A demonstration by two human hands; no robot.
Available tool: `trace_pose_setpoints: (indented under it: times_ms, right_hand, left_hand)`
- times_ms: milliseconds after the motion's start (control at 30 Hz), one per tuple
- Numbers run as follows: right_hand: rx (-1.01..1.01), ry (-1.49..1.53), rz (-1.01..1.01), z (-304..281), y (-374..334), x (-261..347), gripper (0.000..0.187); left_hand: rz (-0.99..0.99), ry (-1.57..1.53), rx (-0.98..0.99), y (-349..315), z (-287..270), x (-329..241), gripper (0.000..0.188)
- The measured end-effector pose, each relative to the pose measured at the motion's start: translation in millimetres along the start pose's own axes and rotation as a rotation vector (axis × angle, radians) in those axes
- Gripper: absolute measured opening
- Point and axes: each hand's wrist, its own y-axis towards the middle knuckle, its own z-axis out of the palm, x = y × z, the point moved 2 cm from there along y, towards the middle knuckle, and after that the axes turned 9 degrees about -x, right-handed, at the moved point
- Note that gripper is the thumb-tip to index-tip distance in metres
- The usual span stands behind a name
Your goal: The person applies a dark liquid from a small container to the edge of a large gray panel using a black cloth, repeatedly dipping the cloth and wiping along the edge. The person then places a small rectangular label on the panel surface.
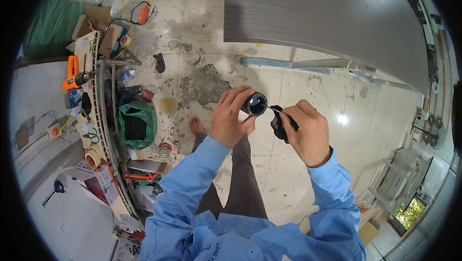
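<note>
Black and shiny, the round container [255, 104] sits in the left hand [228, 116], thumb and fingers closed on its side, mouth turned up toward the wearer's eyes. Just right of the container, the right hand [303, 131] pinches a thin rod [272, 108] between thumb and forefinger, its tip at the rim — whether it touches the wall or reaches past it is too small to tell. A crumpled dark bundle [279, 127] hangs below those fingertips, right of the container; what it is made of, I cannot tell.

Good handling here, I judge, rests on a steady left hold: firm enough that the container cannot roll, fingers clear of the mouth, opening in plain sight. The rod calls for a light pinch and small wrist movements — bracing the right hand's free fingers near the rim would calm the tip. The loose bundle could snag or smear on the container, so tucking it into the palm seems wise. Glare inside the container hides its depth; tilting it slightly might help, if nothing in it can spill.
</note>
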Motion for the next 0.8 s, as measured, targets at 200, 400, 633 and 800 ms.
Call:
trace_pose_setpoints:
  times_ms: [200, 400, 633, 800]
  right_hand:
    - [0.040, 0.024, -0.043, 0, 4, -4, 0.007]
    - [0.003, 0.047, -0.050, -1, -1, -16, 0.011]
    - [-0.028, 0.064, -0.123, 0, -4, -21, 0.016]
    - [-0.029, 0.088, -0.055, -4, -6, -27, 0.012]
  left_hand:
    - [-0.016, -0.019, -0.006, -1, -3, 0, 0.070]
    - [-0.049, -0.072, -0.041, -2, 0, 2, 0.065]
    - [-0.080, -0.053, -0.035, -1, 3, 1, 0.063]
    - [-0.088, -0.075, -0.067, 3, 2, -2, 0.061]
